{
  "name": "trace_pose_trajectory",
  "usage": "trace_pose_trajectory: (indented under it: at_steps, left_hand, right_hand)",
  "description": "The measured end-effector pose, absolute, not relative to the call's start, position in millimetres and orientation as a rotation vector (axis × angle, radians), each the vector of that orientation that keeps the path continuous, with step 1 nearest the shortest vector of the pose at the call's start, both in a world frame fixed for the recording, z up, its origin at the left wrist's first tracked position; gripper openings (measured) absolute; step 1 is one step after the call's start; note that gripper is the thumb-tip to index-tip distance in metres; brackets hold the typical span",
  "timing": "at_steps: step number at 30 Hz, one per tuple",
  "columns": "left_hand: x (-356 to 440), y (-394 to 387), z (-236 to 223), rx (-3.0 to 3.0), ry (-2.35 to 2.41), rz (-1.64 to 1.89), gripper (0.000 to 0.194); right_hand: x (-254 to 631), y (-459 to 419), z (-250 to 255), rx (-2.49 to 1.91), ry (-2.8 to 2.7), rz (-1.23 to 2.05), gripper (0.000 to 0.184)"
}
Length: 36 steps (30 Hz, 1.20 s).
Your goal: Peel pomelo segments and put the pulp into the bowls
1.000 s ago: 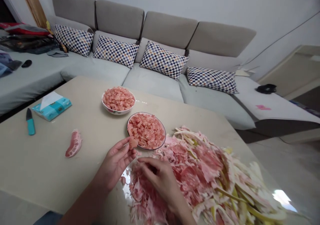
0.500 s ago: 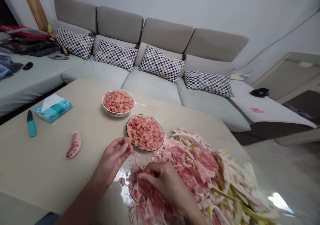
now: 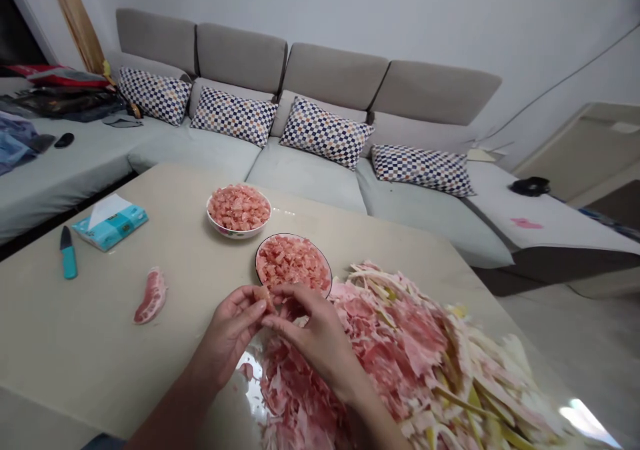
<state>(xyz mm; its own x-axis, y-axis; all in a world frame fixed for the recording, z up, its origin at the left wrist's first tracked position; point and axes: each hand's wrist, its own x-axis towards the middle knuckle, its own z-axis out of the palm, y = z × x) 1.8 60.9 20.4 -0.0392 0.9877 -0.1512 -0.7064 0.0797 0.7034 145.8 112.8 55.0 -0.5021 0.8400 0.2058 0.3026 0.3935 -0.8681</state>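
Note:
My left hand pinches a small piece of pomelo flesh between thumb and fingers, just in front of the plate. My right hand meets it from the right, its thumb and forefinger closed on the same piece. Behind them is a dark-rimmed plate piled with pink pomelo pulp. Under and beside my right hand spreads a heap of pink membranes and pale yellow-green peel. One pomelo segment, with some white skin on it, lies to the left of my hands.
A white bowl heaped with pulp stands behind the plate. On the table's left are a blue tissue pack and a teal-handled knife. Beyond the table runs a grey sofa with checked cushions.
My right hand has come up from the membrane heap to the piece in my left hand. Earlier its fingers were down at the heap. The view has shifted slightly.

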Motion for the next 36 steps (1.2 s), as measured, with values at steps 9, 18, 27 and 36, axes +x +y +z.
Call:
trace_pose_trajectory:
  at_steps: [9,18,27,36]
  left_hand:
    - [-0.6,65.1,21.8,0.617,0.951,1.468,0.011]
    - [-0.9,71.8,19.4,0.519,0.879,1.433,0.011]
    - [8.9,106.2,5.1,0.276,0.709,1.479,0.014]
    - [14.8,123.2,1.2,0.239,0.727,1.471,0.017]
  right_hand:
    - [147.0,116.5,44.6,-0.92,-1.988,0.976,0.023]
    - [150.1,125.4,48.3,-0.955,-1.956,1.141,0.016]
    - [170.2,158.4,37.5,-1.155,-1.693,1.092,0.023]
    - [178.2,179.6,26.5,-1.189,-1.664,0.952,0.025]
